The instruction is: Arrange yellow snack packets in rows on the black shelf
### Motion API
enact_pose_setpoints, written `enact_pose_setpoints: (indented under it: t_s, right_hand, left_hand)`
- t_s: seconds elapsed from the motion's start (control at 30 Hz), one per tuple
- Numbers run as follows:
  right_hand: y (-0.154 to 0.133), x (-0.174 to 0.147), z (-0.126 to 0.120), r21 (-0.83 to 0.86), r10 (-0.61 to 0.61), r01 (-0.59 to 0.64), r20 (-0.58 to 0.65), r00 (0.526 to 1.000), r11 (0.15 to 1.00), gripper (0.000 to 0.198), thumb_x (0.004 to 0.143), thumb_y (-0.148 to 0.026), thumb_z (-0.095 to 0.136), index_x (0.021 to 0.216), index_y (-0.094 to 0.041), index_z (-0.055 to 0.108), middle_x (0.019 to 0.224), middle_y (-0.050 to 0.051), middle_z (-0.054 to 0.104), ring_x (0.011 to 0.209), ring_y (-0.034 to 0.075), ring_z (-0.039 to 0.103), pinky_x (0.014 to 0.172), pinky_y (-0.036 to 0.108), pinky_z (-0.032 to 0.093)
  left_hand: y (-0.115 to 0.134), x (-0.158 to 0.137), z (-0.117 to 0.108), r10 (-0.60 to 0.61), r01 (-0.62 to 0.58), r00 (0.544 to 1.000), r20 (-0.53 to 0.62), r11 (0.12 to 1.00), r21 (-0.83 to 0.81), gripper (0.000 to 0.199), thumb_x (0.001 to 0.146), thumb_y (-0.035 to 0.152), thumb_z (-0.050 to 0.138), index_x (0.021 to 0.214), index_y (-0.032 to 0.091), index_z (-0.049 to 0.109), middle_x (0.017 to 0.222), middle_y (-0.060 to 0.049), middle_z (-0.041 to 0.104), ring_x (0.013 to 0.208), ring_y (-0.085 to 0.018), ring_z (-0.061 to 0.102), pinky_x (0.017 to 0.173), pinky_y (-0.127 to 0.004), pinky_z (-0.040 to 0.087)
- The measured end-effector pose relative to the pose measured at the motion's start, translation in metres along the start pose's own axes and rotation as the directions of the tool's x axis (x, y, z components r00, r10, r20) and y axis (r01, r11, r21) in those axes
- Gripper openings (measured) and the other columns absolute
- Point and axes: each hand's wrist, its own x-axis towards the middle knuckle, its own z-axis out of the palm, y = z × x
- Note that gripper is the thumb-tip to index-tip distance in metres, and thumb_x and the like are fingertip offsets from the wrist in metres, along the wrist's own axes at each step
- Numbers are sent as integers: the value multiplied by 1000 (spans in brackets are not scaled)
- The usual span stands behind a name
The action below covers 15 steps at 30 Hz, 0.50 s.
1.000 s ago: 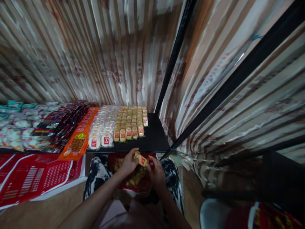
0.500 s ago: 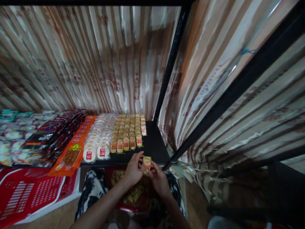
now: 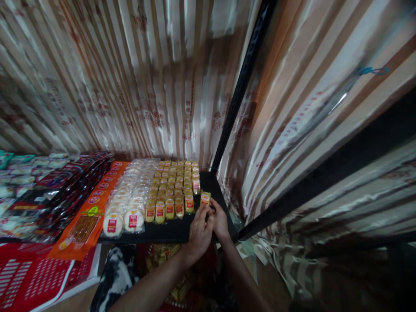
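Observation:
Over the right end of the black shelf [image 3: 169,233], both of my hands are closed on one small yellow snack packet [image 3: 205,198]. My left hand [image 3: 200,227] grips its near side and my right hand [image 3: 219,219] its right side; some fingertips are hidden behind one another. Just left of the hands stand rows of matching yellow snack packets [image 3: 169,208], their labels facing me. The held packet is near the front of the rightmost, shorter row. Below the shelf edge, more yellow packets [image 3: 178,292] lie loose in a dark red container, partly covered by my arms.
Left of the yellow rows are clear-wrapped round white crackers [image 3: 134,219], an orange snack bag [image 3: 82,227] and dark packages [image 3: 48,193]. A red basket [image 3: 35,277] sits at lower left. Black posts [image 3: 238,86] rise at the right, before striped plastic sheeting [image 3: 162,78].
Both hands have moved forward and slightly right with the yellow packet, from the shelf's front edge to beside the rows. The camera view has shifted a little.

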Motion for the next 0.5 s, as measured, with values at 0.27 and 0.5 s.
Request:
enact_pose_setpoints:
  t_s: [0.27,0.5]
  right_hand:
    - [-3,30,20,121,77,-91,118,990,988,51,71,-42,51,115,-16,57,88,6,67,59,14,60,53,25,49]
    - [-4,38,21,111,89,-100,104,991,989,42,71,-43,52,103,-18,57,85,5,67,57,15,60,52,26,49]
  left_hand:
    - [-1,23,8,-134,133,991,-23,990,-51,45,83,24,38,127,14,47,142,-8,37,133,-17,29,110,-32,25]
    - [-5,36,8,-208,205,978,-18,975,-82,48,83,23,39,130,12,43,144,-9,33,134,-17,27,112,-32,22]
